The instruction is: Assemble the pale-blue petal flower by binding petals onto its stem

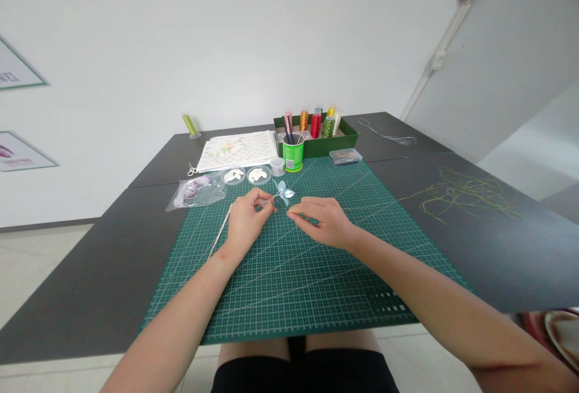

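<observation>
Over the middle of the mat, my left hand [250, 215] pinches the thin stem of a light blue flower [284, 193] between thumb and fingers. The flower's petals point away to the right of the fingertips. Bundled pale strands [220, 233] trail from beneath this hand toward the near left. Just right of the flower, my right hand [323, 219] is closed in a pinch. A fine yellow-green thread [402, 198] runs from behind that hand to a loose tangle on the right; the part at its fingertips is too thin to see clearly.
A green cutting mat [289, 284] covers the middle of the dark table [90, 272]. Beyond my hands stand a green tin [293, 157] with tools, a box [353, 138] of thread spools, dishes of white pieces [258, 175] and a plastic bag [199, 191]. Small scissors [192, 170] lie at left.
</observation>
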`<control>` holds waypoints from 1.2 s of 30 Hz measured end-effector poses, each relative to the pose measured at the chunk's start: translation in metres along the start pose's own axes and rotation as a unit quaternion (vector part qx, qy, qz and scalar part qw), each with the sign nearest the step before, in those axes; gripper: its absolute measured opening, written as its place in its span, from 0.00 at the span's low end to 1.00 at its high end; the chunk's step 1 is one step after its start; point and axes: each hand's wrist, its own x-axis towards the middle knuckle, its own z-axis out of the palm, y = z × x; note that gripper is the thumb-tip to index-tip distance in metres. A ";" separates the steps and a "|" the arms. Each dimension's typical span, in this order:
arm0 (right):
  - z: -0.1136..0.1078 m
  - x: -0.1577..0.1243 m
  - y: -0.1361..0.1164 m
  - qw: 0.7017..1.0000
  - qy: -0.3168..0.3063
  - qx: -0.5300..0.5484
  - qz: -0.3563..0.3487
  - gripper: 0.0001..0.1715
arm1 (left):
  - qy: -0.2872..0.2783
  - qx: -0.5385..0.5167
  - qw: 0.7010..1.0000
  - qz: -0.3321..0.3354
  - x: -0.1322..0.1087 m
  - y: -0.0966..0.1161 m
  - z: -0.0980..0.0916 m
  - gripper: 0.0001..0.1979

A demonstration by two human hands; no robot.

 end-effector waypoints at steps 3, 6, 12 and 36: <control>-0.001 0.000 0.000 0.999 0.018 -0.039 -0.013 0.15 | -0.012 0.059 0.998 0.036 0.000 0.000 0.000 0.04; -0.002 0.001 0.001 0.996 0.047 -0.066 -0.023 0.15 | -0.031 0.121 0.989 0.081 -0.001 -0.002 0.002 0.04; -0.003 0.003 0.007 0.986 0.128 -0.087 -0.056 0.10 | -0.102 0.178 0.964 0.170 -0.006 -0.004 0.005 0.03; 0.003 0.003 0.042 0.992 0.095 -0.025 0.077 0.10 | -0.139 0.115 0.934 0.309 -0.013 0.001 0.007 0.06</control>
